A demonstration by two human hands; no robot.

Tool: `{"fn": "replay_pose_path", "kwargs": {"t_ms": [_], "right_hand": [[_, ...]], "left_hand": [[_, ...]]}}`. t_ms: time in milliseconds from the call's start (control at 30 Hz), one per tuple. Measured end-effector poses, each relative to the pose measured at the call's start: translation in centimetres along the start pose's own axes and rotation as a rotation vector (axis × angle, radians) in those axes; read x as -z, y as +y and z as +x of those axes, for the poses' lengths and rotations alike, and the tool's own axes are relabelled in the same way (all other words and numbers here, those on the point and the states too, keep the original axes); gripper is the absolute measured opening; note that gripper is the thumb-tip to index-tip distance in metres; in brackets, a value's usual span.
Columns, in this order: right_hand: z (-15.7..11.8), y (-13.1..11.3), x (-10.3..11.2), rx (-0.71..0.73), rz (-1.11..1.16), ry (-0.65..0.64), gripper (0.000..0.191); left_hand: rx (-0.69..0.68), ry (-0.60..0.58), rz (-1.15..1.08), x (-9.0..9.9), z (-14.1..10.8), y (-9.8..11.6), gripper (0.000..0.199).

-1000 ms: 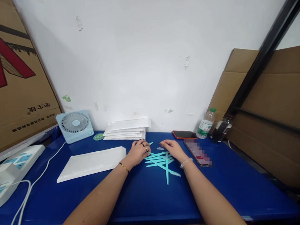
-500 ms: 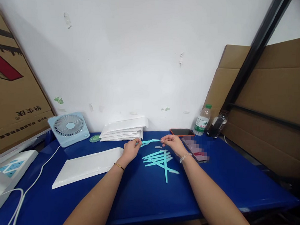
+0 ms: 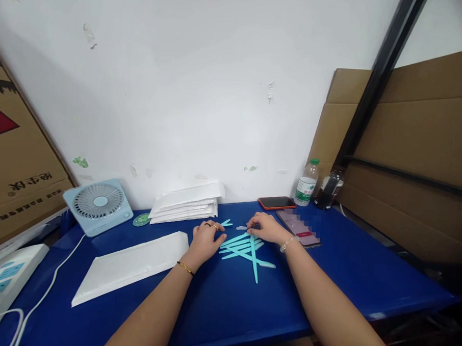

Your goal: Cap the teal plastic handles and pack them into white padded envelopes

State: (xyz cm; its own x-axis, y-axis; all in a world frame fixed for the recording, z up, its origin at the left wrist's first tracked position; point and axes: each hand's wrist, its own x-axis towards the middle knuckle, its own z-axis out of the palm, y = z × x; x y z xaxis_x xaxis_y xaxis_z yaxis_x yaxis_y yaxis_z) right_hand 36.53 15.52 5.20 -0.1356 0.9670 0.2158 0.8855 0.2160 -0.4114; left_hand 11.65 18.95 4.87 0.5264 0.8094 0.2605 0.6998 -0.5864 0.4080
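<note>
"So, what's changed since half a second ago?"

"Both hands have come down. Then, they stretched turquoise strips between them above the pile; now the right hand (image 3: 267,228) reaches its one o'clock edge, fingertips nearly together."

"Pinching anything?"

"Can't tell from here. The left hand (image 3: 205,242) is at nine o'clock, fingers curled, its grip partly hidden; turquoise tips (image 3: 227,224) show just beyond it, around eleven."

"And the pile?"

"Those turquoise strips (image 3: 254,255) lie crossed on the blue counter (image 3: 210,304), seemingly unchanged, the clear piece (image 3: 241,228) near twelve."
</note>
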Motion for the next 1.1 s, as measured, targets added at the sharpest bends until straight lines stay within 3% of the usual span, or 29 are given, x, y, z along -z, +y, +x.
{"fn": "replay_pose_path", "kwargs": {"t_ms": [200,400,500,600,700,800,933,1100], "right_hand": [[0.0,-0.7,-0.8,0.023,0.004,-0.083,0.012],[0.5,-1.2,-1.8,0.086,0.298,-0.085,0.008],[0.6,-0.5,-1.5,0.051,0.394,-0.061,0.012],[0.7,0.5,-0.7,-0.030,0.374,0.027,0.012],[0.4,1.1,0.3,-0.046,0.308,0.064,0.011],[-0.3,1.2,1.3,-0.002,0.252,-0.023,0.009],[-1.0,1.4,1.9,0.008,0.201,-0.203,0.013],[-0.7,0.7,0.9,0.056,0.214,-0.248,0.007]], "left_hand": [[-0.094,-0.063,0.016,-1.5,-0.5,1.2,0.020],[-0.052,-0.092,0.051,-0.8,0.0,1.3,0.016],[-0.029,-0.010,0.099,0.3,0.4,0.4,0.018],[0.049,0.091,0.146,1.3,0.7,-1.2,0.019],[0.117,0.118,0.139,1.6,0.8,-2.3,0.017],[0.073,0.083,0.077,1.3,0.6,-1.7,0.019],[-0.056,-0.056,-0.004,0.5,0.1,0.1,0.022],[-0.132,-0.119,-0.004,-0.4,-0.3,1.0,0.025]]}}
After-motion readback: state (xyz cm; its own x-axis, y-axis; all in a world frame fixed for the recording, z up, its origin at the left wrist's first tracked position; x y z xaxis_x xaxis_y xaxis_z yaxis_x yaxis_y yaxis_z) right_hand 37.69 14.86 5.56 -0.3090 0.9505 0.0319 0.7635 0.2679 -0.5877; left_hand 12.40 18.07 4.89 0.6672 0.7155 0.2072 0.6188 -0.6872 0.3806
